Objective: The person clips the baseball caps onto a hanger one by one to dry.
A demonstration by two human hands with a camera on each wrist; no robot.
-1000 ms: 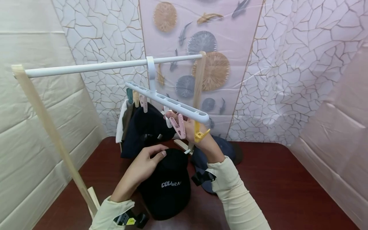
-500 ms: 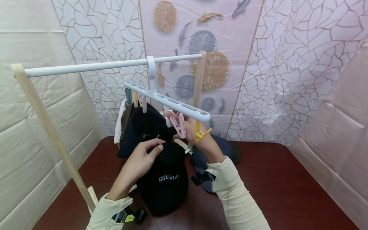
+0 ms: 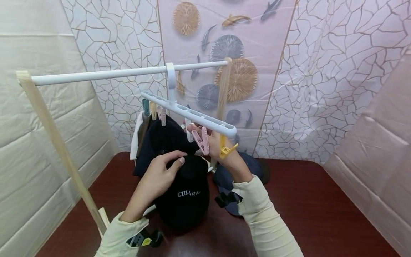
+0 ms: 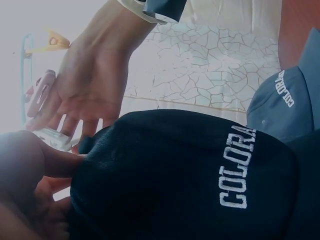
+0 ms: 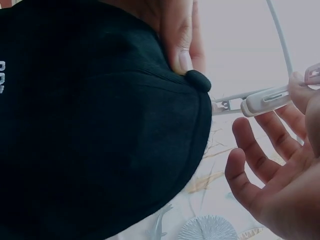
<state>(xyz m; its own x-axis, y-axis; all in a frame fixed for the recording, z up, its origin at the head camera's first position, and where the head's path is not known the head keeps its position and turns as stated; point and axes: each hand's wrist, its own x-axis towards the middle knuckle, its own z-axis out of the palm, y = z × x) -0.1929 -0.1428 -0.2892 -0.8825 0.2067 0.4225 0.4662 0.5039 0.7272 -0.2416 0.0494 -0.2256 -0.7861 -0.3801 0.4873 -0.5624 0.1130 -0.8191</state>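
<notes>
My left hand [image 3: 157,180] pinches the top of a black baseball cap [image 3: 184,210] with white lettering, its brim hanging downward. The button on the cap's crown lies beside the thumb in the right wrist view. My right hand [image 3: 214,147] holds a white clothespin [image 5: 267,101] that hangs from a white clip hanger [image 3: 196,116]. The cap's crown is just below this clothespin, and a small gap separates them in the right wrist view. A pink clothespin [image 3: 201,141] and a yellow clothespin [image 3: 226,150] hang at the hanger's near end.
The hanger hooks over a white rod [image 3: 102,75] on a wooden stand [image 3: 61,146]. At its far end, several clothespins stand above a dark cap [image 3: 168,137]. A blue-grey cap [image 3: 252,166] lies on the dark red table [image 3: 308,207].
My left hand has raised the black cap toward the clothespins, and its brim has come up. The right hand has stayed at the white clothespin.
</notes>
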